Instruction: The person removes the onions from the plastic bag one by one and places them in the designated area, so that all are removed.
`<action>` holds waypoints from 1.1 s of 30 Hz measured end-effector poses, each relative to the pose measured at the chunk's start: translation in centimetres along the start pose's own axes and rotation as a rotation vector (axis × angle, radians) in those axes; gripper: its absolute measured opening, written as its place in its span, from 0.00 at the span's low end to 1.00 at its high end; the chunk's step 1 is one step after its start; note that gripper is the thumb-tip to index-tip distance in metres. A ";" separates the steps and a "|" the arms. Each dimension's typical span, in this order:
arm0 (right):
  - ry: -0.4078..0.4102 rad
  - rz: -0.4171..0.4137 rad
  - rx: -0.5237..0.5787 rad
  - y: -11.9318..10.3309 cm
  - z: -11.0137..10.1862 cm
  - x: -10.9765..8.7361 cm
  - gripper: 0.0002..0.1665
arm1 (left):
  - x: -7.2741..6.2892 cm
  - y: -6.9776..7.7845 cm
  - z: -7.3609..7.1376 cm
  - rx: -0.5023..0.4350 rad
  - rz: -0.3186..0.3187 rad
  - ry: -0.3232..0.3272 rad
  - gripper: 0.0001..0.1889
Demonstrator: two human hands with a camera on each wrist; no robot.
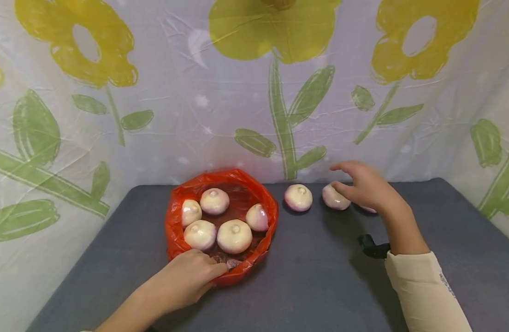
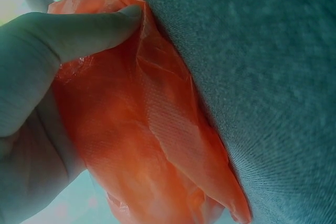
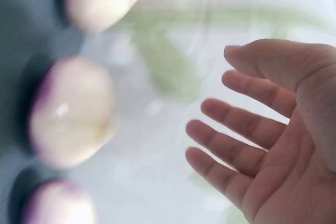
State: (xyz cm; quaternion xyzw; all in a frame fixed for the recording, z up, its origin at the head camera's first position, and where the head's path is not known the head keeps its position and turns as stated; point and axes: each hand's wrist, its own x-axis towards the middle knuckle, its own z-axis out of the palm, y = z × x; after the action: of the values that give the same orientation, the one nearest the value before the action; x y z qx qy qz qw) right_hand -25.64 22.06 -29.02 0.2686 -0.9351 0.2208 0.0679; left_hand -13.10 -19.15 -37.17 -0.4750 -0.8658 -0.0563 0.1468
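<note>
A red plastic bag (image 1: 171, 226), its rim rolled open, holds several white-and-purple onions (image 1: 234, 236). My left hand (image 1: 186, 279) grips the near edge of this bag; in the left wrist view the thumb (image 2: 100, 30) presses on the red plastic, and the other fingers are mostly hidden. Beyond the bag to the right, three onions stand in a row: one nearest the bag (image 1: 298, 198), a middle one (image 1: 333, 199) and a last one mostly covered. Over the row hovers my right hand (image 1: 364, 186), its fingers spread and nothing held; the right wrist view shows it apart from the onions (image 3: 72, 113).
A dark grey tabletop (image 1: 296, 286) lies under everything. Behind it hangs a pale cloth (image 1: 188, 115) printed with yellow flowers, close to the onion row. A black wrist device (image 1: 374, 248) sticks out from the right sleeve (image 1: 424, 286).
</note>
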 end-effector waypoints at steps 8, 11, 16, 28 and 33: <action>0.026 -0.161 0.056 -7.3 -0.1 0.2 0.13 | 0.1 -0.1 -0.2 0.009 0.002 0.004 0.14; 0.034 -0.256 0.060 -9.6 0.5 0.7 0.08 | 0.1 -0.2 -0.2 0.005 -0.001 0.000 0.15; -0.036 -0.358 0.063 -13.1 3.2 2.4 0.10 | -0.4 -0.3 -0.1 -0.016 -0.021 -0.010 0.15; -0.282 -0.232 -0.098 -16.2 8.8 5.1 0.11 | -0.2 0.0 0.0 -0.020 -0.021 -0.031 0.15; -0.248 -0.177 -0.186 -15.8 10.3 5.3 0.07 | 0.0 -0.1 -0.1 -0.021 -0.030 -0.037 0.14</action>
State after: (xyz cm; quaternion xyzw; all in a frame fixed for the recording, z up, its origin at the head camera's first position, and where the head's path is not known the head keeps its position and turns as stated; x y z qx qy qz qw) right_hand -21.81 2.99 -31.00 0.3676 -0.9254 0.0916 -0.0041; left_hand -13.12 -19.22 -37.09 -0.4647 -0.8747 -0.0588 0.1247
